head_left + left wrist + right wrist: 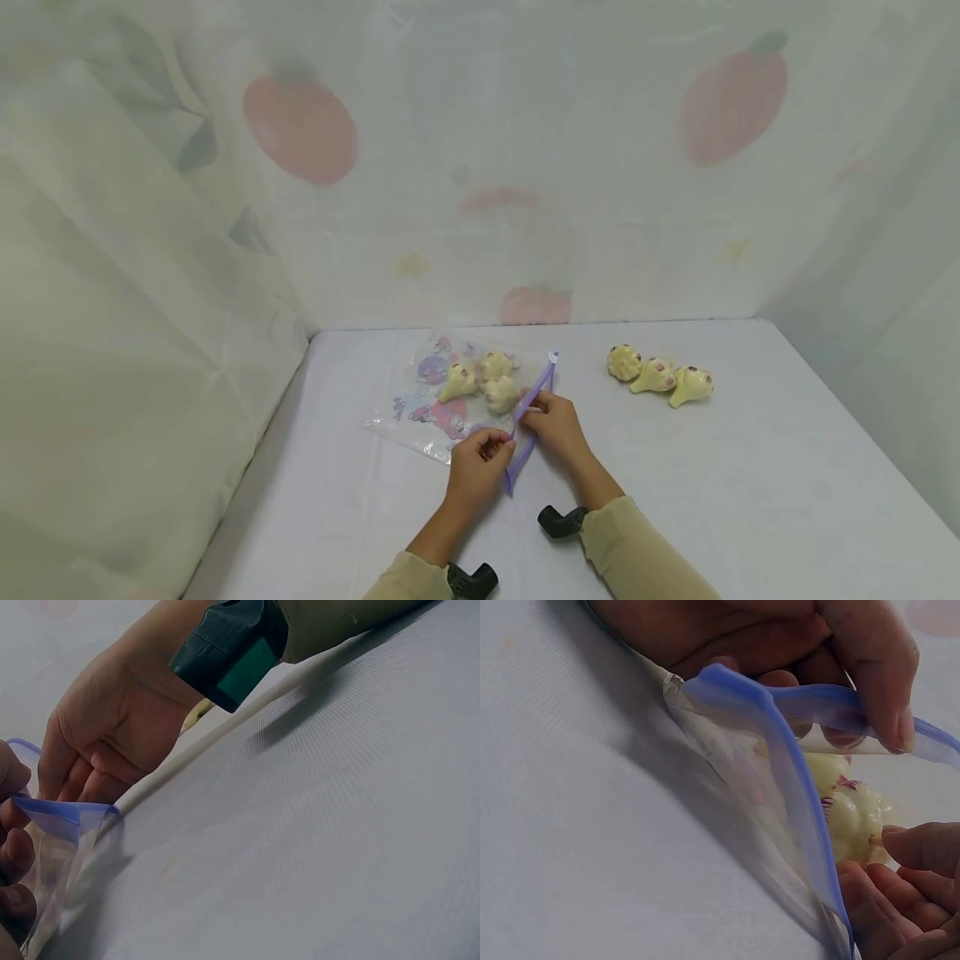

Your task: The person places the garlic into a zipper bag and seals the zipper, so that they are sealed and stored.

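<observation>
A clear zip bag (pixel 431 425) with printed cartoon figures and a purple zip edge lies on the table, its mouth spread toward the right. Several pale yellow garlic bulbs with purplish marks are in it, one of them a garlic bulb (pixel 855 821) just inside the mouth. My left hand (pixel 477 471) pinches the near lip of the zip edge between thumb and fingers. At the bag's mouth, my right hand (pixel 553 427) reaches in with curled fingers. Its thumb and fingertips pinch that garlic bulb, partly hidden by the bag's lip in the right wrist view.
Three more garlic bulbs (pixel 654 376) lie in a row to the right of the bag on the white tabletop (pixel 750 483). Pale curtains (pixel 450 208) with faded fruit prints hang behind the table and at both sides. Each wrist wears a dark device (pixel 561 522).
</observation>
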